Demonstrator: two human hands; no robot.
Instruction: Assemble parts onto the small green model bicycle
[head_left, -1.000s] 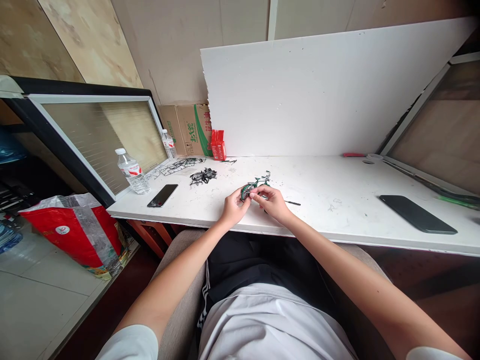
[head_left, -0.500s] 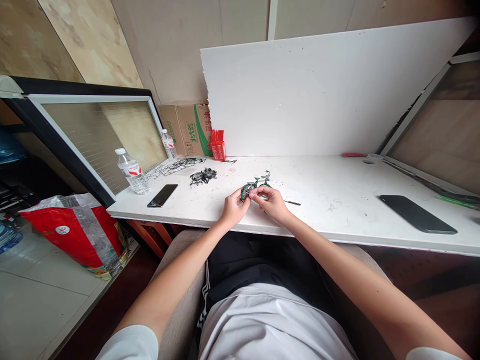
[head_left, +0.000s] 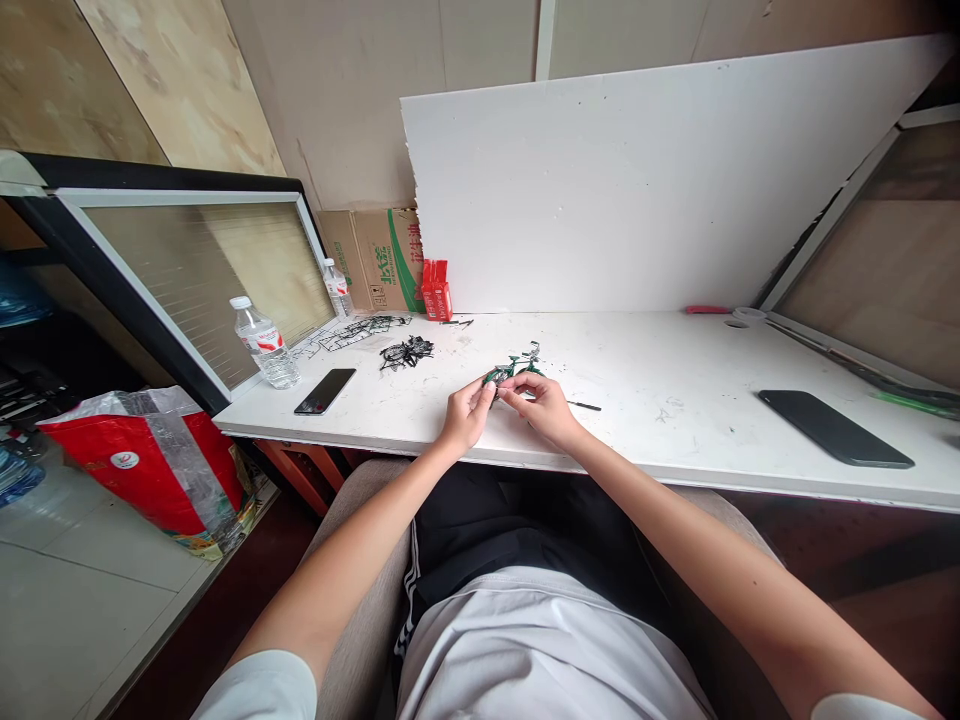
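Observation:
A small green model bicycle (head_left: 513,366) is held just above the front part of the white table (head_left: 637,430). My left hand (head_left: 469,408) is closed on its left, wheel end. My right hand (head_left: 541,402) pinches at the same end from the right; its thumb and fingertips nearly meet those of my left hand. Fingers cover much of the wheels and lower frame, and any small part in the pinch cannot be made out. The handlebar end points up and away. Just right of my right hand lies a thin dark rod (head_left: 585,406).
Black plastic model parts (head_left: 406,352) and thin black frames (head_left: 364,330) lie at the left, near a phone (head_left: 325,391) and a water bottle (head_left: 266,342). A red box (head_left: 436,290) stands at the back. A larger black phone (head_left: 836,428) lies at the right.
The bicycle has tilted a little between my hands, so its held wheel now shows less. My fingertips have shifted slightly; both hands stay in nearly the same place.

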